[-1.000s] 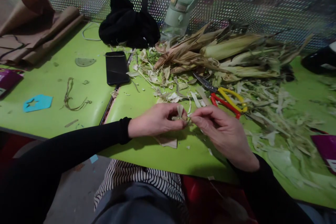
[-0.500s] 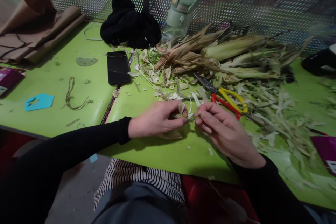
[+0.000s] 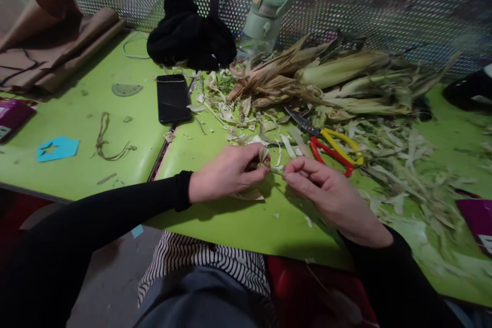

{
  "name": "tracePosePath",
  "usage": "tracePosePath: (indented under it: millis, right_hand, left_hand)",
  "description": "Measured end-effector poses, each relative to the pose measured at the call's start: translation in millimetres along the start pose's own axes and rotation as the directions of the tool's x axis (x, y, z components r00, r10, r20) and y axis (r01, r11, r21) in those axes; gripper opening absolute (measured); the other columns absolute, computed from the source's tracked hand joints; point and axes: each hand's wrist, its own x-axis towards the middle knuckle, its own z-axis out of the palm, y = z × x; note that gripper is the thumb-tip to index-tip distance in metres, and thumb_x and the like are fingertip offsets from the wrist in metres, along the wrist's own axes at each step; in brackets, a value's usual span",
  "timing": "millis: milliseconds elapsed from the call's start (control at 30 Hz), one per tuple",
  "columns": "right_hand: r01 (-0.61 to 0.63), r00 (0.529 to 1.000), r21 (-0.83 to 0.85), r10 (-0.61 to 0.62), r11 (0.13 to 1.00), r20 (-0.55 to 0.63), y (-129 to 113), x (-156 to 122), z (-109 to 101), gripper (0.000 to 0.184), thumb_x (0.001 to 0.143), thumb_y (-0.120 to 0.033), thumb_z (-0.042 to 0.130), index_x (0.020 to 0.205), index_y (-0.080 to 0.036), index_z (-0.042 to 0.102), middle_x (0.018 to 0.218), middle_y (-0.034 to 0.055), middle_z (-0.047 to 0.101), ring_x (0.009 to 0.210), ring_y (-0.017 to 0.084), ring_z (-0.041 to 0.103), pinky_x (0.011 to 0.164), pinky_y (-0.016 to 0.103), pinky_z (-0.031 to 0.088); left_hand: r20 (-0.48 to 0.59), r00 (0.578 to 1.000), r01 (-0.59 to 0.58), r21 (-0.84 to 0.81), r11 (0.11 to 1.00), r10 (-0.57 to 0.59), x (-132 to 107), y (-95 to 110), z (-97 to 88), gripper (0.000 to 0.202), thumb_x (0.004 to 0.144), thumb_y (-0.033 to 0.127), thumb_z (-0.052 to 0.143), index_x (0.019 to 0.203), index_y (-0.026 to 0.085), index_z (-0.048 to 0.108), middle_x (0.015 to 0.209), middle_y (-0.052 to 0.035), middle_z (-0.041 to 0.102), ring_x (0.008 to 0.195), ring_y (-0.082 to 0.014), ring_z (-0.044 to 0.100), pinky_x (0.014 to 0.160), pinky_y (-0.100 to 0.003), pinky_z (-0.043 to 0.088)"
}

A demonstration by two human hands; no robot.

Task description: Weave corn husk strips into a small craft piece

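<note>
My left hand (image 3: 232, 170) is closed, thumb and forefinger pinching a small piece of corn husk (image 3: 263, 156) with a pale leaf standing up from it. Most of that piece is hidden in the palm. From its right end a thin husk strip (image 3: 277, 169) runs across to my right hand (image 3: 326, 192), whose thumb and fingertips pinch the strip's other end. Beneath the left hand a flat husk leaf (image 3: 251, 195) shows. Scissors (image 3: 321, 136) with one red and one yellow handle lie beyond my right hand.
Dried corn husks (image 3: 342, 74) and shreds (image 3: 423, 184) cover the right side. A black phone (image 3: 172, 100) lies left of centre, with a green bottle (image 3: 263, 18) and black cloth (image 3: 190, 36) behind. Brown paper (image 3: 57, 46), a blue tag (image 3: 57, 149) and a twisted cord (image 3: 100, 138) are leftward.
My left hand has shifted slightly left, and the right hand slightly down and right. The gap between them has widened a little, with more of the thin strip showing.
</note>
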Motion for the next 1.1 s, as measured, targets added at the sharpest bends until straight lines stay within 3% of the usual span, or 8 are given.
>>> tracePosePath:
  millis: [167, 300, 433, 533, 633, 833, 1100]
  right_hand:
    - [0.186, 0.961, -0.224, -0.224, 0.957, -0.161, 2, 2, 3, 0.024, 0.088, -0.046, 0.067, 0.083, -0.023, 0.063, 0.070, -0.0020, 0.057, 0.058, 0.011, 0.049, 0.053, 0.024, 0.041]
    - [0.211, 0.958, -0.231, -0.248, 0.950, -0.145, 10, 6, 4, 0.028, 0.090, -0.050, 0.062, 0.084, -0.022, 0.062, 0.073, -0.0003, 0.061, 0.062, 0.013, 0.055, 0.058, 0.026, 0.046]
    - [0.225, 0.962, -0.290, -0.259, 0.930, -0.088, 13, 6, 5, 0.027, 0.092, -0.050, 0.060, 0.092, -0.023, 0.063, 0.078, 0.0016, 0.064, 0.066, 0.016, 0.058, 0.058, 0.028, 0.047]
    - [0.260, 0.941, -0.436, -0.327, 0.861, -0.086, 10, 4, 8, 0.020, 0.093, -0.044, 0.059, 0.089, -0.024, 0.062, 0.076, 0.0013, 0.065, 0.064, 0.016, 0.057, 0.058, 0.029, 0.045]
    - [0.267, 0.915, -0.524, -0.384, 0.809, -0.126, 9, 3, 13, 0.018, 0.094, -0.040, 0.059, 0.085, -0.024, 0.062, 0.075, 0.0020, 0.065, 0.063, 0.017, 0.057, 0.059, 0.030, 0.046]
    - [0.244, 0.911, -0.401, -0.350, 0.883, -0.218, 18, 2, 15, 0.016, 0.092, -0.040, 0.064, 0.093, -0.024, 0.062, 0.081, 0.0014, 0.068, 0.071, 0.017, 0.063, 0.068, 0.032, 0.051]
    - [0.232, 0.934, -0.187, -0.273, 0.954, -0.230, 17, 2, 15, 0.021, 0.088, -0.043, 0.068, 0.092, -0.023, 0.063, 0.082, 0.0008, 0.068, 0.070, 0.014, 0.064, 0.063, 0.027, 0.053]
  left_hand:
    - [0.093, 0.993, -0.075, -0.015, 0.997, 0.076, -3, 1, 4.2, 0.007, 0.088, 0.020, 0.055, 0.083, 0.016, 0.054, 0.066, 0.0057, 0.045, 0.058, -0.0075, 0.038, 0.060, -0.023, 0.031]
    - [0.152, 0.984, -0.056, -0.231, 0.971, 0.093, -8, 6, 6.6, 0.013, 0.090, 0.029, 0.057, 0.089, 0.016, 0.053, 0.074, 0.0029, 0.053, 0.064, -0.0084, 0.044, 0.062, -0.023, 0.035]
    - [0.004, 1.000, -0.016, -0.452, 0.892, 0.021, -7, 6, 5.9, 0.019, 0.091, 0.034, 0.057, 0.093, 0.016, 0.051, 0.084, -0.0012, 0.058, 0.071, -0.0099, 0.051, 0.065, -0.024, 0.040]
    - [-0.100, 0.995, -0.022, -0.439, 0.898, -0.025, -5, 3, 5.9, 0.018, 0.090, 0.033, 0.058, 0.092, 0.016, 0.051, 0.079, 0.0007, 0.055, 0.069, -0.0094, 0.048, 0.063, -0.024, 0.040]
    - [-0.130, 0.990, -0.003, -0.393, 0.920, -0.052, -5, 1, 7.4, 0.015, 0.091, 0.031, 0.058, 0.093, 0.017, 0.052, 0.071, 0.0041, 0.048, 0.062, -0.0082, 0.043, 0.058, -0.022, 0.036]
    - [-0.067, 0.996, 0.014, -0.459, 0.888, -0.051, -5, 2, 8.0, 0.013, 0.090, 0.027, 0.060, 0.092, 0.017, 0.052, 0.071, 0.0045, 0.052, 0.061, -0.0072, 0.046, 0.058, -0.022, 0.037]
    - [0.072, 0.994, 0.111, -0.739, 0.664, -0.086, 1, 3, 2.1, 0.015, 0.089, 0.019, 0.063, 0.096, 0.015, 0.051, 0.076, 0.0020, 0.060, 0.068, -0.0083, 0.058, 0.067, -0.023, 0.046]
